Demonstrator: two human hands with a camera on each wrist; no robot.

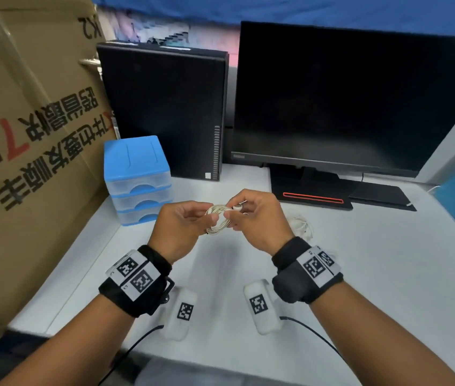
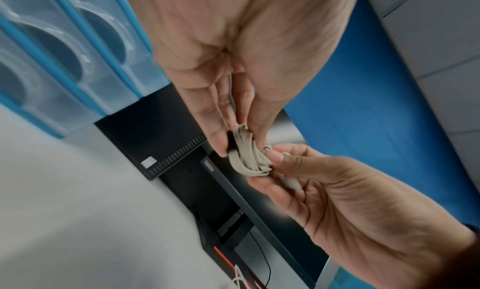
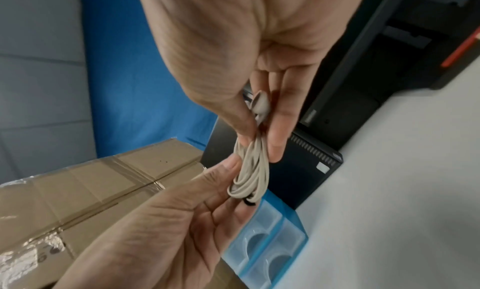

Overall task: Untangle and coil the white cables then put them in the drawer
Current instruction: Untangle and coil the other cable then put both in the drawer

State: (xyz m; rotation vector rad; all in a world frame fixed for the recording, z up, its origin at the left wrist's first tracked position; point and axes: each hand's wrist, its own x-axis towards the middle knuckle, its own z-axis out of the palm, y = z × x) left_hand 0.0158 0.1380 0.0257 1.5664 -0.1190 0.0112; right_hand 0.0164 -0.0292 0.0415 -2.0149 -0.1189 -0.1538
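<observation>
Above the table I hold a coiled white earphone cable (image 1: 218,220) between both hands. My left hand (image 1: 207,215) pinches the coil's left side with thumb and fingers, as the left wrist view shows of that hand (image 2: 241,143) and the coil (image 2: 249,160). My right hand (image 1: 232,213) pinches the coil's right side. In the right wrist view this hand (image 3: 261,145) also holds an earbud (image 3: 261,104) above the coil (image 3: 249,174). A small black piece shows at the coil's end. A second white cable (image 1: 301,224) lies loose on the table, right of my hands. The blue drawer unit (image 1: 137,179) stands at left, its three drawers closed.
A large cardboard box (image 1: 25,135) walls off the left side. A black computer case (image 1: 165,107) and a dark monitor (image 1: 346,101) on its stand (image 1: 312,196) fill the back. The white table (image 1: 374,274) stretches in front and to the right.
</observation>
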